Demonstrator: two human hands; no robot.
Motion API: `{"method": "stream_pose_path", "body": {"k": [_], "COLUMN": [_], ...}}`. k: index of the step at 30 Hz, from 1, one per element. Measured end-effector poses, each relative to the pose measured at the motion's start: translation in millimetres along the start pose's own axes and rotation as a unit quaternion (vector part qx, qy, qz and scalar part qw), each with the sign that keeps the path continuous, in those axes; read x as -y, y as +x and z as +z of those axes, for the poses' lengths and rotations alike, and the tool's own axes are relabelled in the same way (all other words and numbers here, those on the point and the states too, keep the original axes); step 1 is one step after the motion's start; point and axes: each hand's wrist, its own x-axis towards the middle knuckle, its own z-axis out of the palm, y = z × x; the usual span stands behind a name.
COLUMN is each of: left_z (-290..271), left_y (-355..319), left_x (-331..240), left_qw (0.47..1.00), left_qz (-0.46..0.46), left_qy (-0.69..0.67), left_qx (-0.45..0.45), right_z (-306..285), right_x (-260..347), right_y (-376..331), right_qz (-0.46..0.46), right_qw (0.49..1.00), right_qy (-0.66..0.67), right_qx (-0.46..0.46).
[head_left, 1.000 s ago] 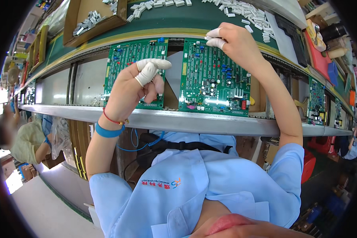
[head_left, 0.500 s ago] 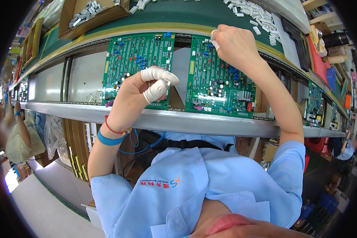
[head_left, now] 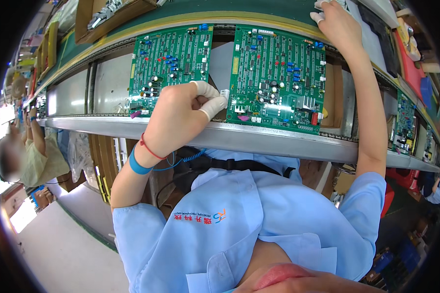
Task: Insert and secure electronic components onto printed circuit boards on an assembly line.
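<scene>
My left hand (head_left: 183,115), with white finger cots on thumb and forefinger, pinches a small white connector (head_left: 224,93) at the left edge of a green circuit board (head_left: 278,73). Whether the connector touches the board I cannot tell. Behind this hand, partly covered by it, lies a second green circuit board (head_left: 171,51). A long white connector (head_left: 266,32) sits along the top edge of the first board. At the upper right my right hand (head_left: 340,24) reaches onto the green bench, thumb and forefinger apart, beside loose white parts cut off by the frame edge.
Both boards rest on a conveyor with a metal front rail (head_left: 259,139). A cardboard box (head_left: 85,27) of metal parts stands at the back left. Further along the line to the right is another circuit board (head_left: 405,122). A blue coiled cord (head_left: 193,156) runs from my left wristband.
My right hand has left the board's top edge and moved up and right to the bench. My left hand has shifted right, bringing the connector to the board's left edge. The view has shifted slightly.
</scene>
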Motion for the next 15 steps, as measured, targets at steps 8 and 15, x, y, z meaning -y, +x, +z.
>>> {"method": "stream_pose_path", "body": {"k": [8, 15], "left_z": [22.0, 20.0], "left_y": [18.5, 24.7], "left_x": [-0.1, -14.9], "left_qw": [0.956, 0.947], "left_qz": [0.047, -0.021], "left_qy": [0.284, 0.306], "left_qx": [0.048, 0.094], "right_z": [21.1, 11.8], "right_x": [-28.0, -25.1], "right_y": [6.2, 6.9], "right_qz": [-0.049, -0.107], "right_qw": [0.997, 0.992], "right_qy": [0.051, 0.070], "right_qx": [-0.032, -0.014]}}
